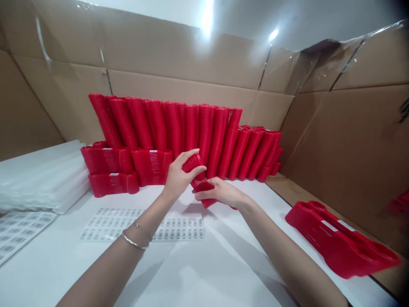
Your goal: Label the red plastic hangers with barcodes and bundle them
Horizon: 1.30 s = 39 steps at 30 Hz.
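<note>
Both my hands hold one short stack of red ribbed plastic pieces [198,181] above the white table [204,264]. My left hand [179,175] grips the stack's upper end, fingers curled over it. My right hand [220,191] is closed around the lower end from the right. The stack is tilted, its top leaning left. A bracelet is on my left wrist. Just behind the hands lean tall rows of the same red stacked pieces [179,128].
Bundled red trays [126,168] lie at the back left. A stack of red multi-hole trays [341,241] sits at the right edge. Sheets of small labels [143,224] lie flat on the table. White foam sheets [41,177] are at the left. Cardboard walls [351,140] surround the table.
</note>
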Available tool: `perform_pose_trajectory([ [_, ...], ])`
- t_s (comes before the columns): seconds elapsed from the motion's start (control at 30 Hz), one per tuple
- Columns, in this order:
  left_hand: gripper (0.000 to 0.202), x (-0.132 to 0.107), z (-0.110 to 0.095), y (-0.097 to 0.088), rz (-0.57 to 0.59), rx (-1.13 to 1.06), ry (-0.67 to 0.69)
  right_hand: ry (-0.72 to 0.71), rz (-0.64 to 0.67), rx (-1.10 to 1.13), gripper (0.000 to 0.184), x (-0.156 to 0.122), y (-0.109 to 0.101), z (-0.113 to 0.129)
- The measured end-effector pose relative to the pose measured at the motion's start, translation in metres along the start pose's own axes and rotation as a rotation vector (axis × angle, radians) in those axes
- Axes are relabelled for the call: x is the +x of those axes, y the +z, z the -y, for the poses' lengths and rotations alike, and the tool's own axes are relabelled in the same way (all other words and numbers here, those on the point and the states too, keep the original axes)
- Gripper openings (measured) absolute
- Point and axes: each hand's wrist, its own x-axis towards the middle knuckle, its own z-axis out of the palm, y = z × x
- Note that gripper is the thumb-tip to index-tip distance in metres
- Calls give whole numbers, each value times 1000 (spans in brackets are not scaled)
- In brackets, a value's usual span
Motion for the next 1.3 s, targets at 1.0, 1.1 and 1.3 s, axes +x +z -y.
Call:
perform_pose_trajectory([
  [1.0,10,-45,70,-145,784,530,-475,44,-115,228,14,9,111,-37],
  [1.1,9,-51,73,-138,826,564,-504,66,-169,153,15,10,117,-42],
  [1.3,13,-53,75,-132,850,586,-501,125,-223,6,13,5,115,-40],
])
